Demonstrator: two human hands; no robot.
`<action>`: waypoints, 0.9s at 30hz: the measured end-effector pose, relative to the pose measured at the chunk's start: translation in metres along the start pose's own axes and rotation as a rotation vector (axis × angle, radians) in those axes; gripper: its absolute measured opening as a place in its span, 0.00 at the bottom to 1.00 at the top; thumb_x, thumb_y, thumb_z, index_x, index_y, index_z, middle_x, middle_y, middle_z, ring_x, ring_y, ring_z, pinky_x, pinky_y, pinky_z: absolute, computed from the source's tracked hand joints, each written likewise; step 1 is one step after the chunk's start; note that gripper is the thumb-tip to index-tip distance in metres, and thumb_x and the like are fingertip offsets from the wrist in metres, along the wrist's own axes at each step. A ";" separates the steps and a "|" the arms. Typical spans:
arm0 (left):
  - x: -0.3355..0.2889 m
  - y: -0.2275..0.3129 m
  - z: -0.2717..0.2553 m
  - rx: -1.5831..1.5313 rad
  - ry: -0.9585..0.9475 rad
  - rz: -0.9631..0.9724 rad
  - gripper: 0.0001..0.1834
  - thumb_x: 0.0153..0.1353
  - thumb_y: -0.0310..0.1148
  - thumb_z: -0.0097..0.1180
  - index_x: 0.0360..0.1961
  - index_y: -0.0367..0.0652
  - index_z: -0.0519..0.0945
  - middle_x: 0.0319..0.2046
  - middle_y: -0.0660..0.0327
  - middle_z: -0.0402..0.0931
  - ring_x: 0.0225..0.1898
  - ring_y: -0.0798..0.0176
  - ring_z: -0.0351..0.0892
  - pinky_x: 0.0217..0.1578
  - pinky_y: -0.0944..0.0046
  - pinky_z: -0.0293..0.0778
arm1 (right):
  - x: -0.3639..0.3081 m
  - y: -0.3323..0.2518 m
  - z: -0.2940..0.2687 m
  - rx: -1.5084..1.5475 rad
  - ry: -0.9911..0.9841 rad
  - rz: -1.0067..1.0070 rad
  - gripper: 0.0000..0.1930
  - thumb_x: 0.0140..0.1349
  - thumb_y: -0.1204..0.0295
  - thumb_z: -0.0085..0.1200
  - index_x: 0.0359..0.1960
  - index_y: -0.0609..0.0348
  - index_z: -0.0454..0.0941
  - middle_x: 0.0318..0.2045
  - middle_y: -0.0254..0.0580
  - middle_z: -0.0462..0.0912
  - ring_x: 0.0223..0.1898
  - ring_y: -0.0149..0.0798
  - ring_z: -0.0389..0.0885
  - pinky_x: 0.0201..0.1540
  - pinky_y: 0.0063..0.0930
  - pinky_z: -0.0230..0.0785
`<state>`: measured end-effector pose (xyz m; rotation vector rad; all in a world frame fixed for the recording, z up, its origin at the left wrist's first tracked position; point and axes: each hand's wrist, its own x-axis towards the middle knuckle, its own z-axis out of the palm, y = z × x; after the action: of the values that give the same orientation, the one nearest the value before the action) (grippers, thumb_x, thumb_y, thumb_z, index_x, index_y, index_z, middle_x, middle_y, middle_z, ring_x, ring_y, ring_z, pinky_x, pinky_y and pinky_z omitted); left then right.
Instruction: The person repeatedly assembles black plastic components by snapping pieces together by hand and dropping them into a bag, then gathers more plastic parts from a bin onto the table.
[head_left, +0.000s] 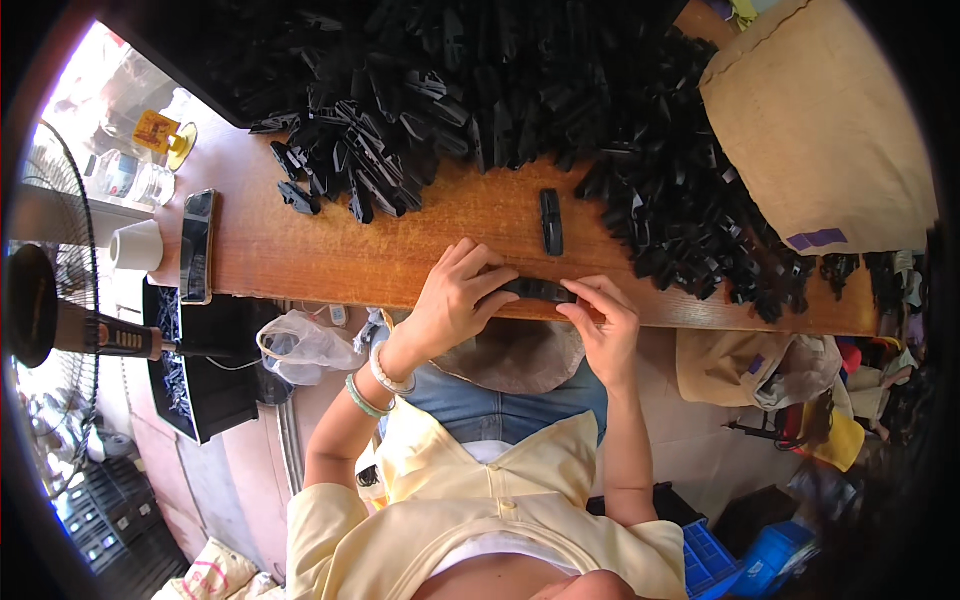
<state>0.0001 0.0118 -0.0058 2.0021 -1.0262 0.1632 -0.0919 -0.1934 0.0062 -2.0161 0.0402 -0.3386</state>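
A long, narrow black plastic piece is held level between my two hands, at the front edge of the wooden table. My left hand grips its left end, fingers bent over it and thumb beneath. At the other end, my right hand pinches the piece between thumb and fingertips. Just beyond them a similar black plastic piece lies lengthwise on the table, touched by neither hand. Small details of the held piece are too dark to make out.
A large heap of black plastic pieces covers the far side and right of the table. A phone and a white paper roll lie at left, near a fan. A tan cloth sack stands at far right.
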 end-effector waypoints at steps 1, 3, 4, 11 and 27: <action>0.000 0.000 0.000 -0.004 -0.001 0.007 0.16 0.45 0.27 0.70 0.37 0.36 0.84 0.34 0.58 0.75 0.36 0.53 0.73 0.39 0.57 0.72 | 0.000 0.004 0.000 -0.004 0.016 -0.003 0.14 0.52 0.81 0.65 0.42 0.66 0.83 0.33 0.41 0.81 0.30 0.35 0.76 0.34 0.27 0.69; 0.001 0.000 0.000 -0.010 -0.005 0.011 0.16 0.44 0.26 0.70 0.37 0.36 0.85 0.34 0.58 0.75 0.36 0.54 0.73 0.39 0.57 0.72 | 0.002 0.009 -0.001 -0.019 0.009 -0.041 0.14 0.50 0.82 0.65 0.41 0.66 0.83 0.32 0.41 0.80 0.31 0.37 0.76 0.34 0.28 0.69; 0.002 0.000 0.000 -0.015 -0.003 0.022 0.16 0.44 0.26 0.69 0.37 0.36 0.84 0.34 0.58 0.75 0.35 0.53 0.73 0.39 0.57 0.72 | 0.004 0.008 -0.001 -0.018 0.009 -0.036 0.14 0.50 0.82 0.65 0.41 0.66 0.83 0.32 0.41 0.80 0.31 0.37 0.76 0.34 0.28 0.69; 0.005 0.001 0.004 -0.064 -0.043 0.062 0.13 0.45 0.27 0.68 0.35 0.37 0.84 0.33 0.60 0.75 0.36 0.54 0.72 0.38 0.57 0.71 | 0.010 -0.002 0.010 -0.094 -0.060 -0.114 0.12 0.49 0.80 0.65 0.38 0.64 0.84 0.35 0.36 0.78 0.39 0.40 0.74 0.42 0.32 0.68; 0.059 0.002 0.031 0.297 -0.026 0.154 0.17 0.56 0.36 0.65 0.45 0.41 0.80 0.38 0.55 0.71 0.35 0.53 0.77 0.32 0.56 0.76 | 0.007 0.026 -0.048 -0.656 0.408 -0.036 0.12 0.62 0.76 0.57 0.47 0.62 0.81 0.45 0.45 0.77 0.46 0.48 0.75 0.50 0.43 0.69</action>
<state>0.0294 -0.0472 0.0027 2.1924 -1.2323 0.3937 -0.0944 -0.2486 0.0044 -2.5562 0.4170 -0.8401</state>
